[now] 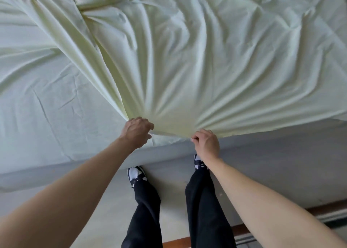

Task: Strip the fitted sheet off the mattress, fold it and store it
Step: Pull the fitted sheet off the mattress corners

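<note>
- Far left, the pale green fitted sheet lies flat across the mattress, only lightly creased there; further right it is loose and rucked into long folds.
- A doubled-over flap runs from the top left down towards the near edge, so part of the sheet already looks pulled off its corner and laid back over itself.
- The left hand sits at the near edge, fingers curled over a bunch of cloth, and creases fan away from it.
- Just beside it, the right hand pinches the sheet's hem between thumb and bent fingers, right at the mattress lip.
- Below the hands, black trousers and dark-and-white shoes stand close against the bed's grey side.
- To my eye this is the stripping step, about midway: the cloth is gathered but all of it remains on the bed.
- Next move, I would judge, calls for a steady draw towards the body, both grips kept firm, then finding the elastic corners for folding.
</note>
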